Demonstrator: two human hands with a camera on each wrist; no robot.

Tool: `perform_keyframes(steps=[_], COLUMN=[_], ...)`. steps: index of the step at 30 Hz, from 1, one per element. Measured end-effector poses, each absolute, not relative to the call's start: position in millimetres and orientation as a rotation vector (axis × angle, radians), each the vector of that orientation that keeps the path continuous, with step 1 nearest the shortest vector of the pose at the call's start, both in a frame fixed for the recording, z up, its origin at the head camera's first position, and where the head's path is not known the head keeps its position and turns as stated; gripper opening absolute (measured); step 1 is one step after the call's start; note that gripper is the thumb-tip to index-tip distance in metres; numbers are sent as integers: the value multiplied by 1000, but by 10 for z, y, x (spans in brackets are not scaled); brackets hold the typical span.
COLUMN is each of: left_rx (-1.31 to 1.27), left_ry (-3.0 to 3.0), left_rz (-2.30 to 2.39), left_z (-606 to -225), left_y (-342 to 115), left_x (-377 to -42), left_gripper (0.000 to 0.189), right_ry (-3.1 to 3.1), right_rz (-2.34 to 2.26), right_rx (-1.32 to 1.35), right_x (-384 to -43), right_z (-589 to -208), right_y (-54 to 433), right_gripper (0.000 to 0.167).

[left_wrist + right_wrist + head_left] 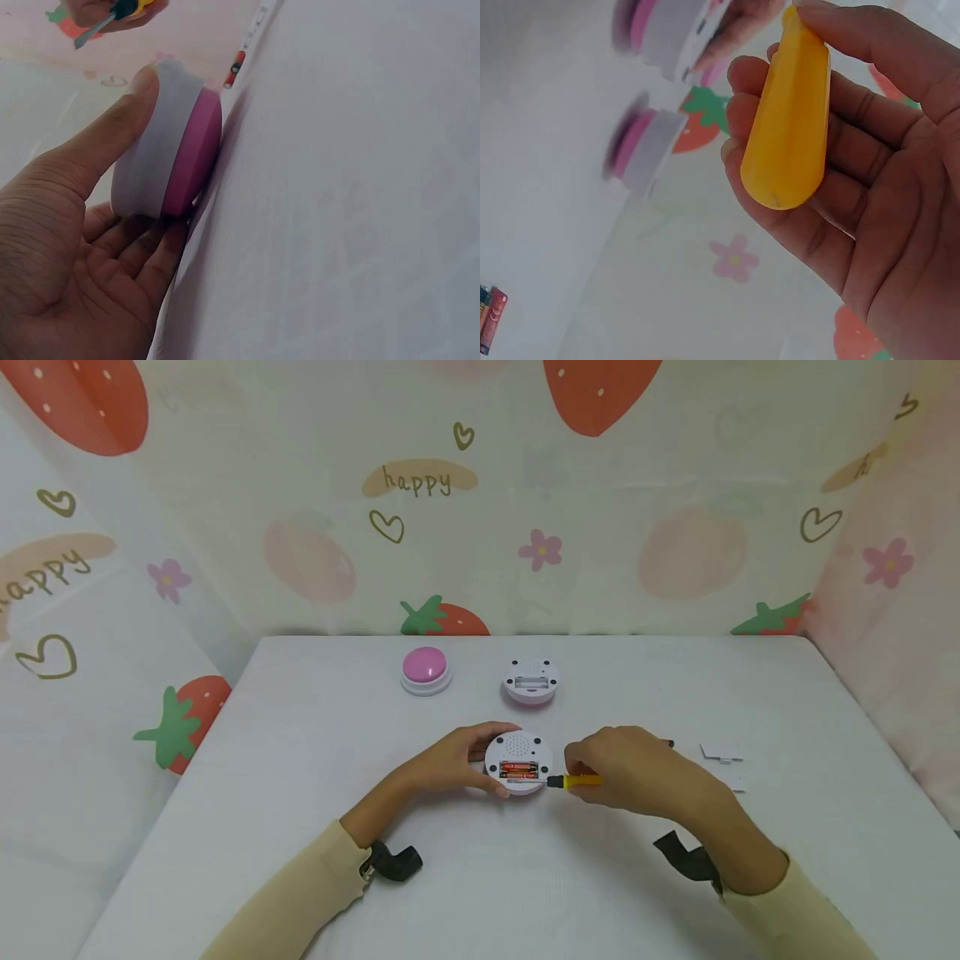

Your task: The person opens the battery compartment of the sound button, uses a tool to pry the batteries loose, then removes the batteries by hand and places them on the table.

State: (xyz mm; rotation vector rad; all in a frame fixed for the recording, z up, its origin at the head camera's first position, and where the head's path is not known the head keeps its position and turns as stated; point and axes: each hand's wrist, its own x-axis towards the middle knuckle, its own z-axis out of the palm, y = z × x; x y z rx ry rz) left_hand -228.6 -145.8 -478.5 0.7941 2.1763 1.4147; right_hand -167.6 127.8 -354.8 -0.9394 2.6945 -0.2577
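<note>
Face down on the white table, a round push button (517, 745) shows its white base, with red batteries (517, 770) in the uncovered compartment. My left hand (450, 762) grips its rim between thumb and fingers. From the left wrist view, the button's pink top (196, 154) faces the tabletop. My right hand (637, 770) holds a screwdriver (583, 781) by its yellow handle, its metal shaft overlapping the near part of the base in the head view. In the right wrist view the fingers wrap the tapered handle (787, 142). The left wrist view shows the blade (94, 31) beyond the button.
Behind stand a pink-topped button (424, 667), upright, and another upturned button (531, 681) with a vacant battery slot. Small white covers (722, 752) lie at the right, and loose batteries (493, 319) show in the right wrist view. A printed cloth backdrop (465, 552) borders the table.
</note>
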Motion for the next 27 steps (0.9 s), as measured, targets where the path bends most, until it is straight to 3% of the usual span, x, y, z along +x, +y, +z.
perform_keyframes(steps=[16,27], left_rx=[769,763], left_ry=[2222,2215], left_rz=[1415,1423], left_z=[-4747,-4796], left_y=[-1466,-1466], left_x=[-2279,-2280], left_gripper=[91,92], right_ry=[2999,3101], right_rz=[-261,-371], right_rx=[-907,-1042], right_x=[-1799,-1814], right_z=[-3557,-3637], right_y=[1366,1389], right_gripper=[20,17])
